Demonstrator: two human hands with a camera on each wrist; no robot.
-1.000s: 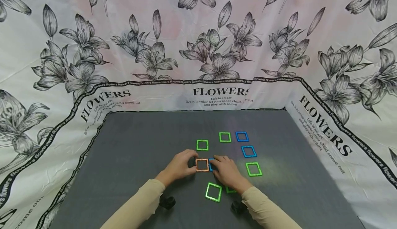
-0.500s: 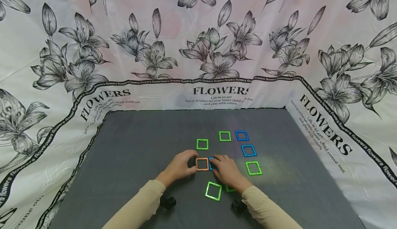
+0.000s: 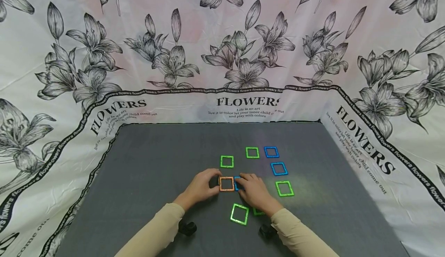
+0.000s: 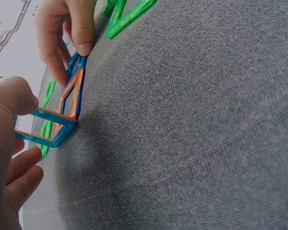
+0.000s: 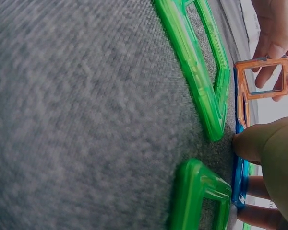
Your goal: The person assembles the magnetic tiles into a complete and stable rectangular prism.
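Note:
An orange square frame tile lies flat on the grey cloth in the head view. At its left edge a second square tile stands upright, orange on the side towards the right wrist camera and blue on the other. My left hand pinches this upright tile between thumb and fingers. A blue square tile adjoins the flat orange one on the right, partly hidden by my right hand. The right thumb lies on its near side and the fingers on its far side, gripping it.
Loose square frame tiles lie around: green ones and blue ones beyond, and a green tile rightward. Nearer lie a green tile and another green tile partly under the right wrist.

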